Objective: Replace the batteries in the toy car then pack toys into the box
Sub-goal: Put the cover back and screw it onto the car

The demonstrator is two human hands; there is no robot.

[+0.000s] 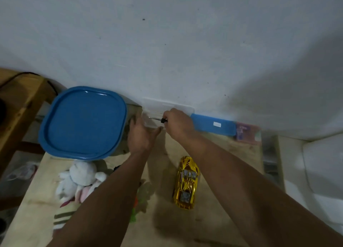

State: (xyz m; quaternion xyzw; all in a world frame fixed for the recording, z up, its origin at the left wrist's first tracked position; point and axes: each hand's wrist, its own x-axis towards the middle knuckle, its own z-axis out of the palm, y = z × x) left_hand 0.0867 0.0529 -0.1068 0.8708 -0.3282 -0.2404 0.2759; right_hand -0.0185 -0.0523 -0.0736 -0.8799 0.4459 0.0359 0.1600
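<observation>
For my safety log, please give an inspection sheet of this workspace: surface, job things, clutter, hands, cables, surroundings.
Surface: wooden table, pale, against the wall.
Job things: gold car lying near the middle; box with blue lid on; screwdriver; plush toy in front of the box.
Clutter: clear tray, blue lid, purple card along the wall.
Hands: right hand grips the screwdriver; left hand open at the tray.
Cables: black cable far left.
Surroundings: white wall, wooden furniture left.

Both bare arms reach forward, the left hand (142, 135) with its fingers spread and the right hand (177, 123) curled in a grip.
</observation>
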